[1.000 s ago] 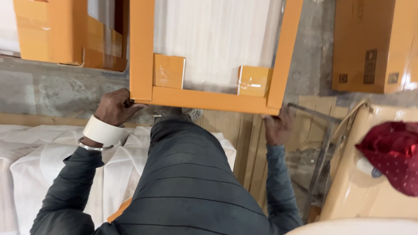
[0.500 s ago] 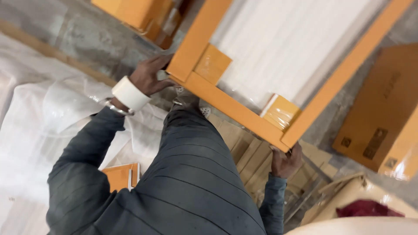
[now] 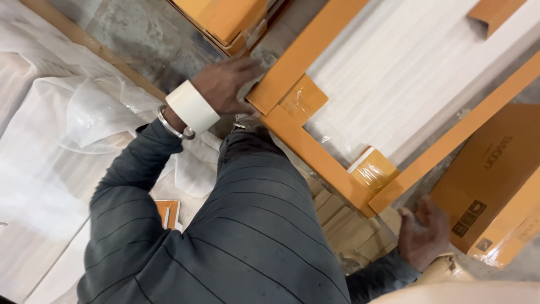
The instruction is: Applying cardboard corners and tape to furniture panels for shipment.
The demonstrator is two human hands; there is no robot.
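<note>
A large flat panel wrapped in white foam has orange cardboard edging round it, with taped corner pieces. It is tilted across the upper right of the view, in front of my dark striped shirt. My left hand curls over the frame's near left corner. A white tape roll sits on that wrist like a cuff, beside a metal bracelet. My right hand is blurred, with fingers apart, just below the frame's other near corner and not touching it.
An orange-brown carton lies at the right and another at the top. White plastic-wrapped bundles fill the left. A stack of cardboard strips sits under the frame. A small orange item lies by my left arm. The floor is grey concrete.
The framed panel has swung from level to steeply tilted in view. My right hand has come off its corner and dropped below it. My left hand stays on the left corner.
</note>
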